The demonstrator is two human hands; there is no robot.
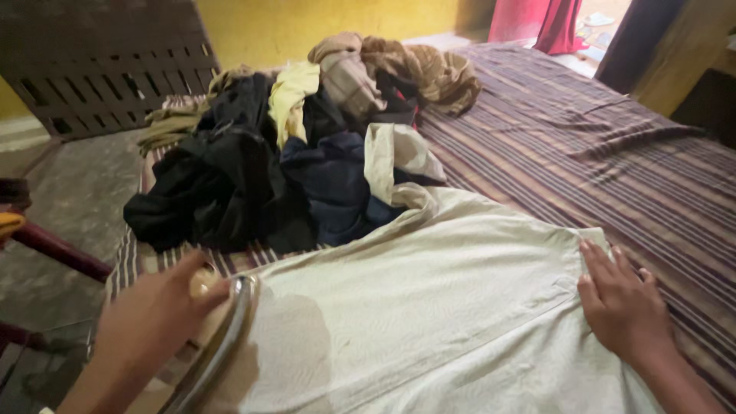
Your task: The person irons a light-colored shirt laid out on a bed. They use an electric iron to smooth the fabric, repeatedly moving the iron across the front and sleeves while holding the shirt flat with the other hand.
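Note:
A pale cream garment (429,307) lies spread flat on a striped bed cover (613,153). My left hand (149,322) grips the handle of a metal clothes iron (222,341) that rests on the garment's left edge. My right hand (621,303) lies flat with fingers together on the garment's right side, pressing the cloth down near a seam.
A heap of crumpled clothes (291,146) in black, navy, yellow and brown sits on the bed behind the garment. A dark slatted headboard (107,69) leans against the yellow wall at back left. Red cloth (537,23) hangs at the back right. Grey floor lies to the left.

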